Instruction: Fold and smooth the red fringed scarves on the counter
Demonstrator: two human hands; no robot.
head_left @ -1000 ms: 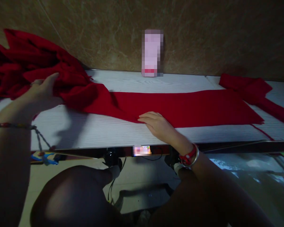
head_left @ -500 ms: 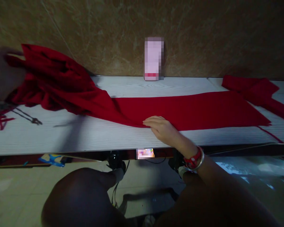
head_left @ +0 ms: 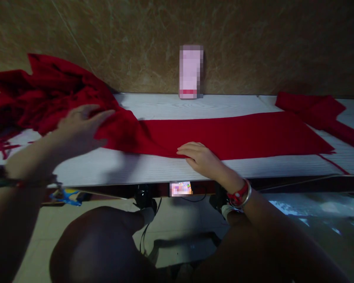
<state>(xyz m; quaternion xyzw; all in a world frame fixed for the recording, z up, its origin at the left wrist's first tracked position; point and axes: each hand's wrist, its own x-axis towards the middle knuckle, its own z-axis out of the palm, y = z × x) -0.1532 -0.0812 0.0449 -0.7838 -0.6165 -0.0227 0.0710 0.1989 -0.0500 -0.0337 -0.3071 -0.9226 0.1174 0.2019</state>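
A long red cloth (head_left: 230, 133) lies flat across a white wooden table (head_left: 153, 167), and its left part is bunched in a heap (head_left: 47, 94) against the wall. My right hand (head_left: 200, 155), wearing red and silver bangles, rests flat with fingers stretched out on the cloth's near edge. My left hand (head_left: 79, 127) reaches over the bunched part, fingers extended and touching the cloth near where the heap meets the flat strip; it is slightly blurred.
A blurred pink upright object (head_left: 190, 71) stands at the back against the brown marbled wall. Another red cloth piece (head_left: 312, 108) lies at the far right. Red threads (head_left: 1, 147) lie at the left edge. My knees and cables show below the table.
My left hand has swung from the far left, where it lifted the heap, back right onto the bunched cloth. My right hand has stayed on the cloth's near edge.
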